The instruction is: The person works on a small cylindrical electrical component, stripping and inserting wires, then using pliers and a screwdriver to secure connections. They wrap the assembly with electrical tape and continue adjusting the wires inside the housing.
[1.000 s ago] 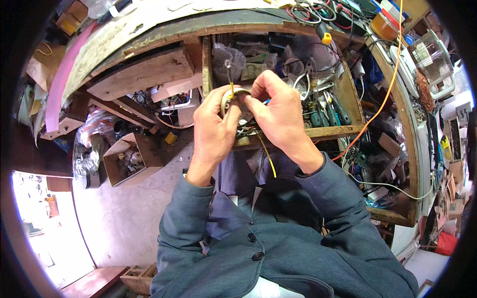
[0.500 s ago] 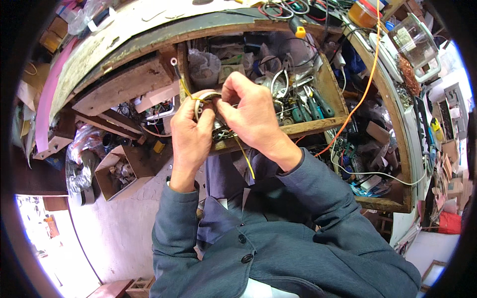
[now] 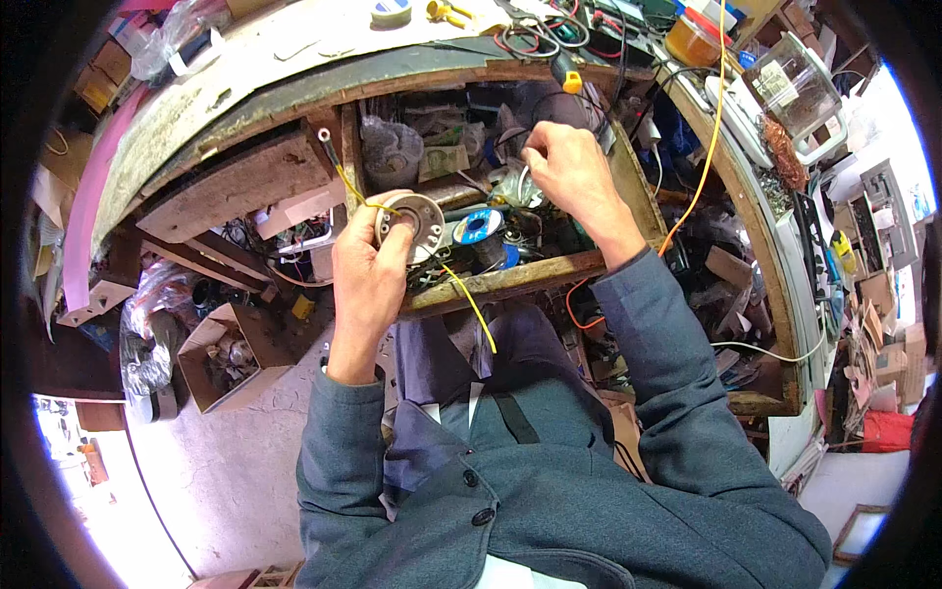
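Observation:
My left hand (image 3: 370, 263) grips a round, greyish disc-shaped part (image 3: 425, 218) with holes near its rim, the thumb pressed onto its face. A yellow wire (image 3: 354, 187) runs by the disc and ends in a ring terminal (image 3: 325, 135) with a dark sleeve. Another yellow wire end (image 3: 473, 306) hangs below the disc. My right hand (image 3: 579, 180) is over the right part of the open wooden drawer (image 3: 535, 279), fingers curled together. A pale curved thing (image 3: 523, 184) shows by its fingertips; whether they hold it is unclear.
In the drawer, a spool with a blue label (image 3: 478, 226) lies beside the disc, among loose parts. A clear plastic-wrapped bundle (image 3: 391, 147) fills its back left. An orange cable (image 3: 706, 187) hangs at the right. A cardboard box (image 3: 224, 358) stands lower left.
My right hand has left the disc and moved right and up over the drawer. The disc's face now shows in my left hand, and the blue-labelled spool has come into sight.

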